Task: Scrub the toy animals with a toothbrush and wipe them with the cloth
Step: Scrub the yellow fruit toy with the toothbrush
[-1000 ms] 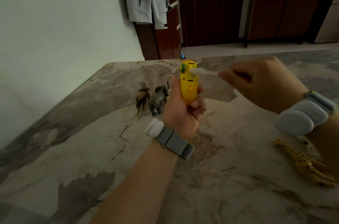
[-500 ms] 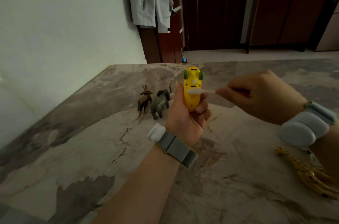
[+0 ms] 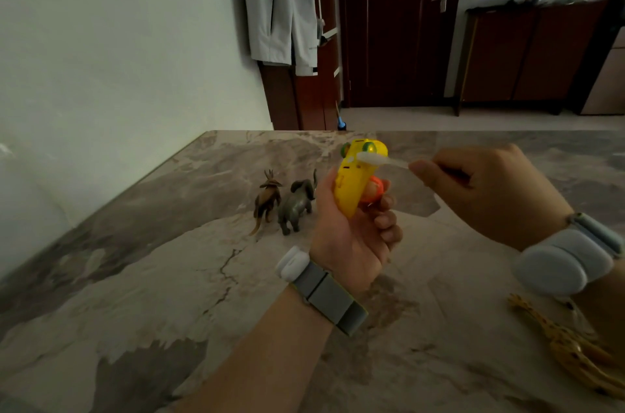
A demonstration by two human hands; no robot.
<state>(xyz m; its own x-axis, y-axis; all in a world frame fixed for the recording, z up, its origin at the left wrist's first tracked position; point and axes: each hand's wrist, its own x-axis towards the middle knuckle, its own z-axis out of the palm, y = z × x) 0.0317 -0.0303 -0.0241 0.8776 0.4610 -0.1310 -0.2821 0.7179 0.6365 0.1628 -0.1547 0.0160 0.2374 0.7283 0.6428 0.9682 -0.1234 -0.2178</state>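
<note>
My left hand [image 3: 351, 236] grips a yellow plastic toy [image 3: 355, 182] with green wheels and an orange part, held upright above the marble table [image 3: 169, 277]. My right hand [image 3: 487, 189] pinches a white toothbrush [image 3: 382, 159] whose head lies across the toy's upper end. A brown antlered toy animal [image 3: 267, 199] and a grey toy elephant [image 3: 297, 202] stand side by side on the table just left of my left hand. A yellow toy giraffe [image 3: 575, 348] lies on the table at the lower right, partly behind my right wrist. No cloth is visible.
The table's left edge meets a pale wall [image 3: 101, 40]. Beyond the far edge are a dark wooden door [image 3: 399, 23], a hanging grey garment [image 3: 277, 3] and a low dark cabinet [image 3: 527, 50]. Both wrists wear grey bands.
The toy has tilted in my left hand so that its orange part shows. The toothbrush head has moved from the toy's middle back up to its upper end.
</note>
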